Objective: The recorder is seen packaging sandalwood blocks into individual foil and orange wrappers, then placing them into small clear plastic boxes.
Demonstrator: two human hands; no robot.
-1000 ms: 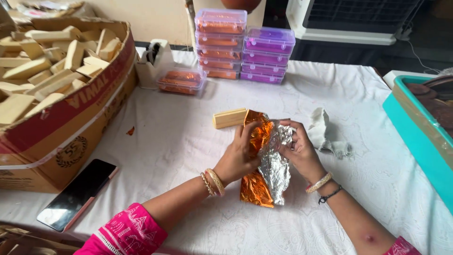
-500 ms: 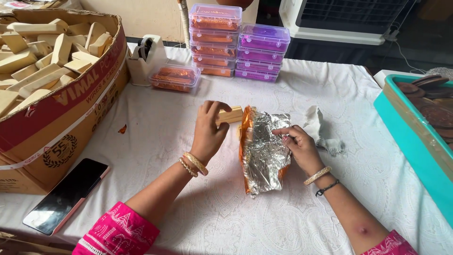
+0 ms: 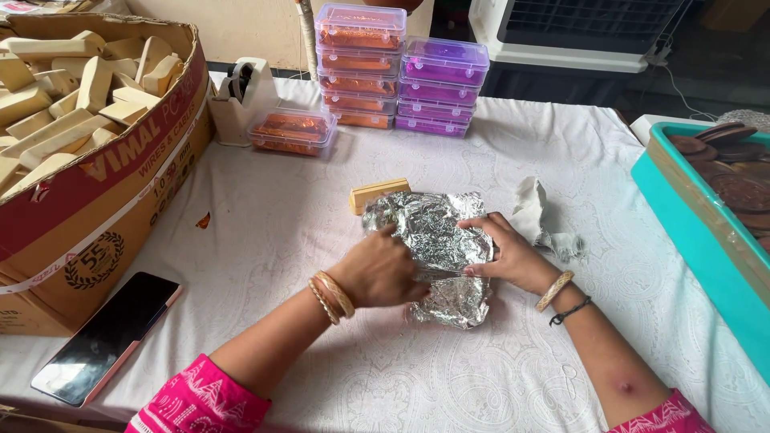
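Foil (image 3: 437, 240) now flattened under both hands.

Two bare forearms in view, both w/ short bright pink sleeves ending above the elbow; the left sleeve has a paler printed pattern at the hem. Left hand (image 3: 377, 273): two thin gold-coloured bangles at the wrist, side by side, one w/ a beaded or twisted edge. Right hand (image 3: 513, 256): one gold-coloured bangle at the wrist, plus a thin black thread band just behind it. No rings can be made out. Small reddish mark on right forearm nr the elbow.
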